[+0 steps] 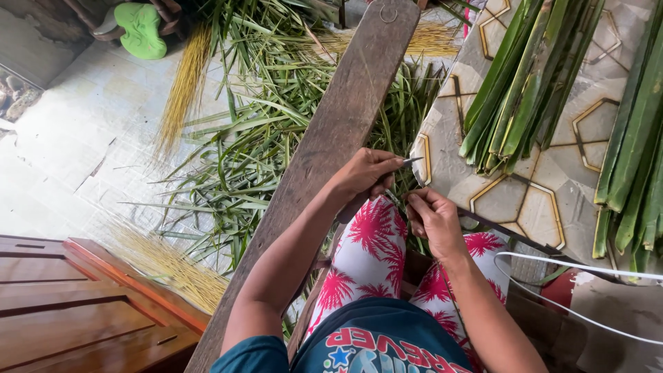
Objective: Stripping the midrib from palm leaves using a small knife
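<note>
While the left hand [366, 174] is clenched around a small knife [412, 161], only its pale metal tip showing past the fingers, the right hand [434, 220] pinches a thin green leaf strip [395, 198] just below it, above the knees. With blade and fingertips this close, a slip along the slick, fibrous strip could nick the right hand, or the narrow rib could snap under uneven pull. Beside the left forearm runs a long, weathered wooden plank [331, 138], rough-grained and dark. Beyond it, loose green leaf trimmings [255, 138] lie tangled on the floor among bundles of stiff yellow ribs [181, 90]. Broad, glossy folded leaves [525, 76] rest on a patterned tabletop [552, 186].
</note>
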